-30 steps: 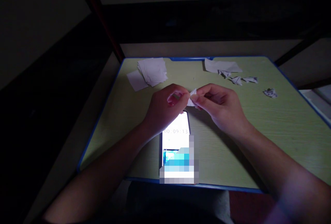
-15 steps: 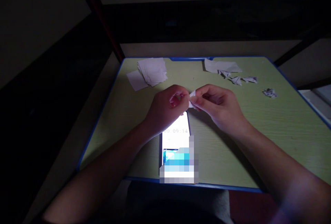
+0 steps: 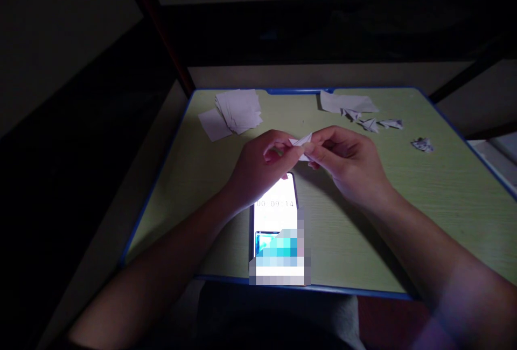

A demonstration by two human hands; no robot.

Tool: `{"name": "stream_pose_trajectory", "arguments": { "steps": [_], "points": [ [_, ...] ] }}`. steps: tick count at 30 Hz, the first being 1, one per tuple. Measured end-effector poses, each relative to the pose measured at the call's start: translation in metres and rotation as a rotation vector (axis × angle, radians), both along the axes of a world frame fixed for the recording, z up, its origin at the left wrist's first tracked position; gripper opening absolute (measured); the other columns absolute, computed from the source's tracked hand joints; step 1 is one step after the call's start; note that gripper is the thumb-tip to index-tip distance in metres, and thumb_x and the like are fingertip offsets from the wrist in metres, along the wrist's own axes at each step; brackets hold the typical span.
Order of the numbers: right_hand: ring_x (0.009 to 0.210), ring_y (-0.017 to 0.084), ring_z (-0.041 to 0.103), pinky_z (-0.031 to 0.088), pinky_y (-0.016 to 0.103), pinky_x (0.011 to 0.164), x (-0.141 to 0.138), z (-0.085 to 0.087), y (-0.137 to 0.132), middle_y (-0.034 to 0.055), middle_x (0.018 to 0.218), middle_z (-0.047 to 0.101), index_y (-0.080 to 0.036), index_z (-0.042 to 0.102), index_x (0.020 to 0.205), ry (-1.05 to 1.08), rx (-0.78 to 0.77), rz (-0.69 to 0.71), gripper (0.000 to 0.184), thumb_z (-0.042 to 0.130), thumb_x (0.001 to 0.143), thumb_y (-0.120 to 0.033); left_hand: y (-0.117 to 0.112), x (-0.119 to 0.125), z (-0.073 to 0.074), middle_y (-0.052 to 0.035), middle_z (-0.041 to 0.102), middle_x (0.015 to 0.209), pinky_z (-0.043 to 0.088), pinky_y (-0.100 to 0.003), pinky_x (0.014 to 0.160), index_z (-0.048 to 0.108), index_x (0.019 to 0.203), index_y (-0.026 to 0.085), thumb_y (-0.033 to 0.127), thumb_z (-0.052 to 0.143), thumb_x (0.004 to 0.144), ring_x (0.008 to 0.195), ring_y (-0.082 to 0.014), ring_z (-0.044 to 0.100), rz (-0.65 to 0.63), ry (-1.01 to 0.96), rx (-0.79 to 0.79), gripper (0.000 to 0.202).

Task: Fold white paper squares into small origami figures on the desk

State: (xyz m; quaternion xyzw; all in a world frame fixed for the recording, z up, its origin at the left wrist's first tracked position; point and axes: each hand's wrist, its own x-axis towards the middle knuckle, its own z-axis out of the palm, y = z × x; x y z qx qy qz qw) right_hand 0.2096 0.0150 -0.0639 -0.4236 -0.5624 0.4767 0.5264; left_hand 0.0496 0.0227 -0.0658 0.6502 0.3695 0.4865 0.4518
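Note:
Over the middle of a pale green table (image 3: pixel 424 199) with a blue rim, both my hands pinch one small folded piece of white paper (image 3: pixel 302 141). My left hand (image 3: pixel 260 169) grips its left end with curled fingers. My right hand (image 3: pixel 347 161) holds its right end between thumb and fingertips. The paper sticks up between the fingertips as a thin pointed flap. A lit phone (image 3: pixel 277 221) lies flat on the table just below my hands, partly hidden by my left wrist.
A stack of white paper squares (image 3: pixel 238 110) lies at the back left with one loose square (image 3: pixel 213 125) beside it. At the back right lie a flat sheet (image 3: pixel 347 102), several small folded paper pieces (image 3: pixel 371 124) and a crumpled scrap (image 3: pixel 422 145). The room is dark.
Both hands have lifted slightly and turned the folded paper, so it now shows as a flatter, pointed flap. The phone's timer has advanced by a second.

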Motion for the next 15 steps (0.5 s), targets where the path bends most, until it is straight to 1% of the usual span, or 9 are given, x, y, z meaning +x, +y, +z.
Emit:
{"name": "stream_pose_trajectory", "arguments": {
  "steps": [4, 9, 12, 15],
  "points": [
    [0.052, 0.008, 0.048, 0.036, 0.024, 0.048, 0.0007, -0.0028, 0.0005, -0.0031, 0.06, 0.058, -0.019, 0.066, 0.075, 0.011, -0.008, 0.042, 0.016, 0.078, 0.07, -0.028, -0.0005, -0.0008, 0.0031, 0.0023, 0.061, 0.065, 0.038, -0.01, 0.035, 0.058, 0.075, 0.014, 0.017, 0.062, 0.076, 0.052, -0.005, 0.057, -0.02, -0.011, -0.043, 0.005],
    [0.055, 0.009, 0.048, 0.038, 0.024, 0.05, 0.0013, -0.0037, 0.0002, -0.0033, 0.062, 0.058, -0.02, 0.066, 0.082, 0.025, -0.036, 0.081, 0.014, 0.073, 0.076, -0.031, 0.0018, -0.0029, 0.004, 0.0022, 0.064, 0.064, 0.039, -0.011, 0.036, 0.06, 0.073, 0.014, 0.017, 0.062, 0.076, 0.047, -0.0039, 0.055, 0.004, -0.006, -0.059, 0.005],
    [0.056, 0.009, 0.049, 0.038, 0.025, 0.051, 0.0009, -0.0018, -0.0011, -0.0032, 0.061, 0.056, -0.019, 0.065, 0.077, -0.028, -0.078, 0.069, 0.016, 0.072, 0.077, -0.033, 0.0052, -0.0045, 0.0004, 0.0025, 0.064, 0.062, 0.041, -0.014, 0.037, 0.06, 0.073, 0.015, 0.02, 0.062, 0.077, 0.042, -0.0035, 0.052, 0.016, -0.014, -0.072, 0.007],
    [0.057, 0.01, 0.05, 0.037, 0.025, 0.051, 0.0, 0.0005, -0.0025, -0.0024, 0.061, 0.056, -0.018, 0.063, 0.073, -0.073, -0.096, 0.075, 0.02, 0.072, 0.076, -0.036, 0.0069, -0.0052, -0.0034, 0.0027, 0.063, 0.061, 0.041, -0.014, 0.038, 0.06, 0.072, 0.015, 0.021, 0.062, 0.077, 0.042, -0.0036, 0.052, 0.025, -0.006, -0.056, 0.008]
  ]
}}
